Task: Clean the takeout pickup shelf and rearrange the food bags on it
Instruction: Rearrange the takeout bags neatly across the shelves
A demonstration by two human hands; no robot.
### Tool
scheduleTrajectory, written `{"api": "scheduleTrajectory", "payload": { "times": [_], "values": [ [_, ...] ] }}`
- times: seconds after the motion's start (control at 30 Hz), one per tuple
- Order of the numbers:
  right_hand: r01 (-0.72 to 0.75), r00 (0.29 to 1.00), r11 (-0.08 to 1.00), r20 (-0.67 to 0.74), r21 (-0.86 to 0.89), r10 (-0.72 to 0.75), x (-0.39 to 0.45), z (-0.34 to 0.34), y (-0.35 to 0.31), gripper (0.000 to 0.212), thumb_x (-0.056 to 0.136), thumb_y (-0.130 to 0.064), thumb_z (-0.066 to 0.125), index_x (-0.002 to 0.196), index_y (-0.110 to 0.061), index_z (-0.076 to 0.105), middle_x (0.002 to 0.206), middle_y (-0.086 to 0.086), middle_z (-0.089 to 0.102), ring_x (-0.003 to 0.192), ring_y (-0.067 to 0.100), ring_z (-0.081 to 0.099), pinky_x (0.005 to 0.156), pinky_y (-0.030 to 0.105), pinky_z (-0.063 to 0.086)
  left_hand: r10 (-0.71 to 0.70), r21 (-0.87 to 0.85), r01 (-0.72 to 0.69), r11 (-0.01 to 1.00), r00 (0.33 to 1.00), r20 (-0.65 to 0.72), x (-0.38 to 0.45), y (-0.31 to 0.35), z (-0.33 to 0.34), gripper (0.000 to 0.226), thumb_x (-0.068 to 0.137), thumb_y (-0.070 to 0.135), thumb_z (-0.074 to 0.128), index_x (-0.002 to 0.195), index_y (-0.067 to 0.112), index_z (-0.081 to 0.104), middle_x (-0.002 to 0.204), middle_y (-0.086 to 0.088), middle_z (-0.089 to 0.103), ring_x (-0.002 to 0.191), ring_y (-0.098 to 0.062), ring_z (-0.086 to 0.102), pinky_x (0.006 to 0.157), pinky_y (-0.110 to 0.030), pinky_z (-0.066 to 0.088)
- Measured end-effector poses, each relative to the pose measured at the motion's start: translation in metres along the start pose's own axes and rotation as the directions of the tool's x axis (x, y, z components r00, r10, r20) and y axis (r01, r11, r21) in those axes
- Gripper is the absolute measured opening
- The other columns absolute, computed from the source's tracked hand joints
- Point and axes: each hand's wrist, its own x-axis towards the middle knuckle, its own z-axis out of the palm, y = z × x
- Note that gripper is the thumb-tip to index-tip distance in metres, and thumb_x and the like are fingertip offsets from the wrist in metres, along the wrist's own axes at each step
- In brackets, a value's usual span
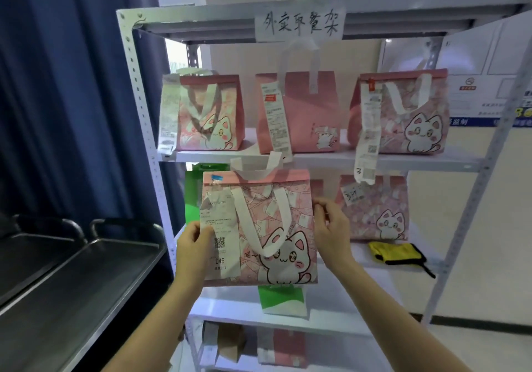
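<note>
I am holding a pink cat-print food bag (273, 227) up in front of the middle level of the white takeout pickup shelf (138, 89), off the boards, likely so it can be moved to a new spot. On the left, my left hand (193, 245) is curling round the bag's left edge, its grip closed with the thumb pressing on the long receipt (220, 233) marked 046, which keeps the slip flat and readable. On the right, my right hand (331, 227) is pinching the bag's right edge, fingertips closed on the fabric. Gripping both sides is keeping the bag upright and facing me. Further right, a yellow cleaning cloth (394, 252) is lying on the middle shelf, beside another cat bag (377, 210), probably for wiping.
</note>
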Motion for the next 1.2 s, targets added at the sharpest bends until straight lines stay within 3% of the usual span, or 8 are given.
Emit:
{"api": "scheduleTrajectory", "payload": {
  "times": [0.13,0.33,0.53,0.6,0.7,0.87,1.07,1.2],
  "values": [
    [-0.061,0.997,0.998,0.034,-0.019,0.062,-0.038,0.039,0.001,0.025,0.103,-0.005,0.050,0.104,-0.018,0.071,0.095,-0.011,0.070,0.086,0.013,0.063,0.075,0.030,0.051,-0.040,0.019,0.040,0.999,0.999,0.007,0.007,-0.026,-0.041,0.018,0.099,0.013,0.052,0.094,-0.001,0.061,0.086,-0.010,0.072,0.078,-0.023,0.069,0.067,-0.039,0.056],
    [-0.227,0.967,0.974,0.116,-0.009,0.226,-0.081,0.086,0.007,0.028,0.104,-0.004,0.046,0.102,-0.019,0.070,0.097,-0.010,0.071,0.088,0.005,0.064,0.074,0.021,0.051,-0.140,0.045,0.139,0.989,0.990,0.016,0.021,-0.081,-0.078,0.017,0.099,0.015,0.053,0.098,0.000,0.060,0.089,-0.014,0.072,0.079,-0.026,0.071,0.067,-0.040,0.057],
    [-0.385,0.911,0.922,0.175,0.037,0.373,-0.108,0.135,0.039,0.028,0.107,-0.007,0.044,0.102,-0.017,0.069,0.091,-0.008,0.071,0.076,-0.005,0.063,0.064,0.011,0.048,-0.232,0.138,0.231,0.963,0.973,-0.006,0.041,-0.144,-0.095,0.017,0.098,0.014,0.052,0.100,-0.002,0.059,0.091,-0.011,0.070,0.079,-0.022,0.068,0.064,-0.032,0.055],
    [-0.419,0.891,0.908,0.200,0.022,0.407,-0.116,0.151,0.056,0.029,0.108,-0.011,0.044,0.099,-0.025,0.068,0.090,-0.009,0.072,0.076,-0.001,0.063,0.063,0.013,0.046,-0.262,0.164,0.261,0.951,0.965,-0.019,0.049,-0.164,-0.097,0.017,0.098,0.013,0.051,0.099,-0.002,0.058,0.090,-0.010,0.069,0.075,-0.019,0.065,0.062,-0.030,0.052],
    [-0.451,0.863,0.892,0.252,-0.003,0.437,-0.127,0.171,0.082,0.027,0.108,-0.017,0.045,0.101,-0.031,0.066,0.092,-0.010,0.072,0.077,0.000,0.063,0.063,0.013,0.047,-0.310,0.204,0.306,0.930,0.951,-0.017,0.063,-0.196,-0.102,0.021,0.099,0.019,0.052,0.099,-0.001,0.060,0.096,-0.013,0.071,0.085,-0.028,0.070,0.072,-0.039,0.057],
    [-0.532,0.803,0.846,0.301,-0.028,0.515,-0.152,0.195,0.128,0.018,0.108,-0.026,0.050,0.107,-0.026,0.068,0.096,-0.008,0.072,0.085,0.007,0.067,0.069,0.025,0.056,-0.422,0.194,0.418,0.888,0.906,-0.020,0.077,-0.250,-0.109,0.032,0.102,0.026,0.049,0.098,-0.003,0.060,0.097,-0.016,0.071,0.089,-0.032,0.070,0.074,-0.040,0.054],
    [-0.605,0.725,0.787,0.323,-0.120,0.608,-0.189,0.213,0.180,0.016,0.107,-0.026,0.053,0.109,-0.021,0.069,0.098,-0.008,0.072,0.087,0.009,0.067,0.074,0.032,0.056,-0.481,0.249,0.463,0.851,0.877,0.016,0.084,-0.309,-0.116,0.022,0.102,0.027,0.053,0.096,0.012,0.068,0.095,-0.005,0.075,0.094,-0.031,0.074,0.082,-0.050,0.060],
    [-0.642,0.690,0.749,0.301,-0.166,0.658,-0.202,0.230,0.206,0.014,0.106,-0.022,0.056,0.101,-0.020,0.068,0.088,-0.005,0.069,0.078,0.010,0.061,0.069,0.028,0.049,-0.482,0.276,0.451,0.849,0.874,0.054,0.101,-0.338,-0.118,0.015,0.102,0.021,0.057,0.106,0.018,0.070,0.100,-0.001,0.076,0.094,-0.022,0.075,0.078,-0.038,0.062]
  ]
}}
